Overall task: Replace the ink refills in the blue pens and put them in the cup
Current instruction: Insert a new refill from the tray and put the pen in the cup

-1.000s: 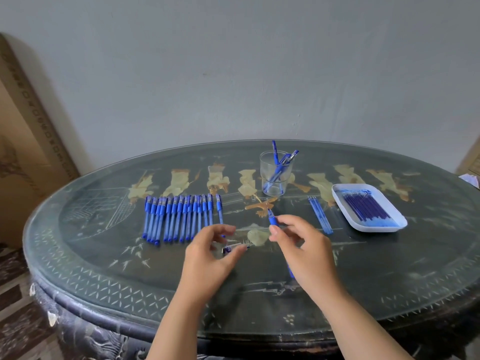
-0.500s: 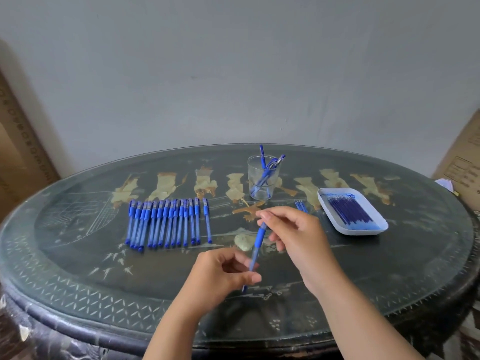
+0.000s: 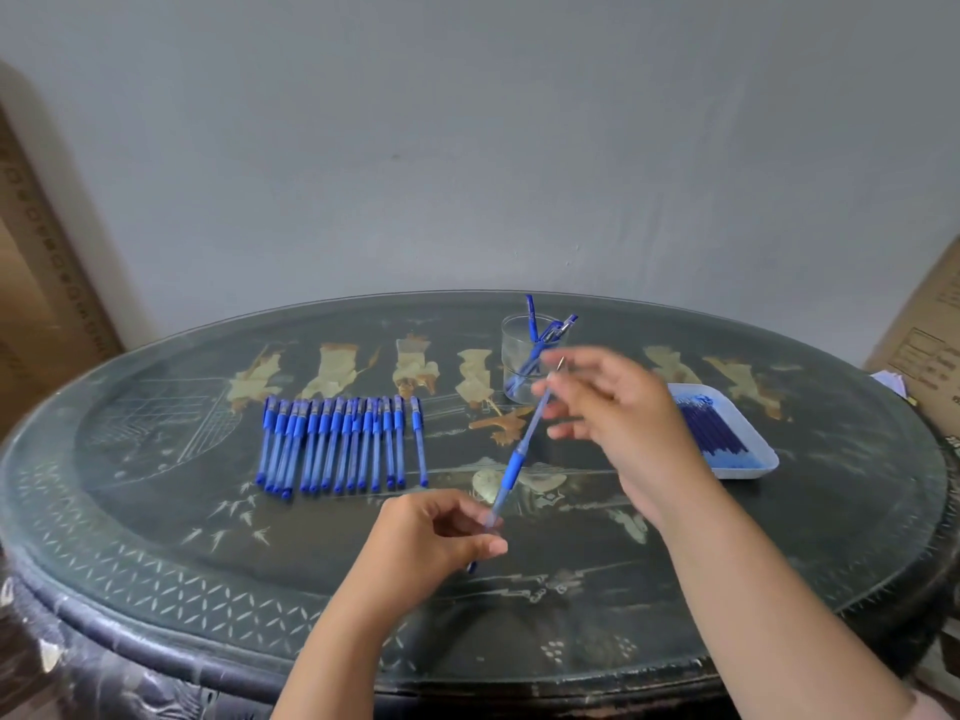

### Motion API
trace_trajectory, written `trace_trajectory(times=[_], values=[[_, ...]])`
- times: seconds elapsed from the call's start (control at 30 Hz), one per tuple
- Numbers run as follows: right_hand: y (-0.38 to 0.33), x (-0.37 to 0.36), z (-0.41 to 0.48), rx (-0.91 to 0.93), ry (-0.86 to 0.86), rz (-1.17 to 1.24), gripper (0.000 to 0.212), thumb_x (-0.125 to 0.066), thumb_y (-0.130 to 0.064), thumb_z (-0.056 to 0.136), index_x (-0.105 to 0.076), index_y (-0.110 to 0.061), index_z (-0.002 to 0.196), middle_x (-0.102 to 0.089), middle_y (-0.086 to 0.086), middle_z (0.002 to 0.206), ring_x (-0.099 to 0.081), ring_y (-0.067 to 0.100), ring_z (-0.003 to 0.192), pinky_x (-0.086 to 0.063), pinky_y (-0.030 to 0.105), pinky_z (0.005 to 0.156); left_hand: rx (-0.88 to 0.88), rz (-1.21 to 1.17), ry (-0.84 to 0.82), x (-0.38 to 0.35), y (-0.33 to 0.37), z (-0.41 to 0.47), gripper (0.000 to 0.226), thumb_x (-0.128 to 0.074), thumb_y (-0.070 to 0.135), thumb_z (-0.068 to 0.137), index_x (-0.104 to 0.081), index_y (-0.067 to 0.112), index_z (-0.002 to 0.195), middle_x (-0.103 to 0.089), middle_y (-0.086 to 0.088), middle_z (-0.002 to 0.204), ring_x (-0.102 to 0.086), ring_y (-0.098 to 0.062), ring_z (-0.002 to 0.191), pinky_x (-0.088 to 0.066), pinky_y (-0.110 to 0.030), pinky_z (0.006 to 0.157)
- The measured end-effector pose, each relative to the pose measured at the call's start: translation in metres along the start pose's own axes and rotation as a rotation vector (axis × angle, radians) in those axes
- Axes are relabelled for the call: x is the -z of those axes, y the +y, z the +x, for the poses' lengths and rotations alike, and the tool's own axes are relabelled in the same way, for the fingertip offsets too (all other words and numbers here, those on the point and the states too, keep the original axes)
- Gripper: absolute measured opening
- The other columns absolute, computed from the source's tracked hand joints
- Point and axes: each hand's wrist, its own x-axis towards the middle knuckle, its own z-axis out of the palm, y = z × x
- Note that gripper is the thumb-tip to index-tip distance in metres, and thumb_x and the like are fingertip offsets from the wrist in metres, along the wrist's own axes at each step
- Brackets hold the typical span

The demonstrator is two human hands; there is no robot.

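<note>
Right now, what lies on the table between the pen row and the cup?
Nothing. The head view shows only bare painted table between the pen row and the cup.

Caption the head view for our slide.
Left hand grips a pen; right hand pinches its protruding refill, beside pen row, cup, tray.

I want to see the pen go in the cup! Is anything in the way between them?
Only the person's own right hand, pinching the refill in front of the cup. The left hand grips the pen. Nothing lies on the table between pen and cup.
</note>
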Motion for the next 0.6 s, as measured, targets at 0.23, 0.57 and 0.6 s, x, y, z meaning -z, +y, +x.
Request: trace_trajectory(times=[0.23,0.57,0.6], values=[[-0.026,0.026,0.032,0.148,0.301,0.234,0.023,-0.046,-0.013,0.103,-0.058,-0.03,0.109,-0.061,0.009,0.089,-0.071,0.025,0.073,-0.061,0.04,0.063,0.005,-0.004,0.104,0.019,0.0,0.001,0.023,-0.084,0.02,0.064,-0.075,0.016,0.084,-0.076,-0.003,0.077,-0.072,-0.022,0.074,-0.057,-0.022,0.071],[0.078,0.056,0.078,-0.144,0.401,-0.411,0.011,-0.071,-0.015,0.086,-0.072,-0.025,0.081,-0.075,-0.004,0.084,-0.069,0.014,0.087,-0.051,0.029,0.081,-0.044,-0.261,0.642,0.034,-0.012,0.011,0.015,-0.08,0.017,0.078,-0.075,0.021,0.091,-0.076,0.003,0.084,-0.073,-0.016,0.083,-0.057,-0.034,0.084],[0.084,0.057,0.082,-0.171,0.393,-0.453,0.008,-0.072,-0.015,0.084,-0.074,-0.023,0.082,-0.075,-0.002,0.086,-0.069,0.015,0.088,-0.048,0.027,0.078,-0.042,-0.276,0.655,0.035,-0.014,0.012,0.015,-0.079,0.017,0.078,-0.075,0.021,0.092,-0.076,0.002,0.085,-0.073,-0.017,0.084,-0.057,-0.034,0.085]])
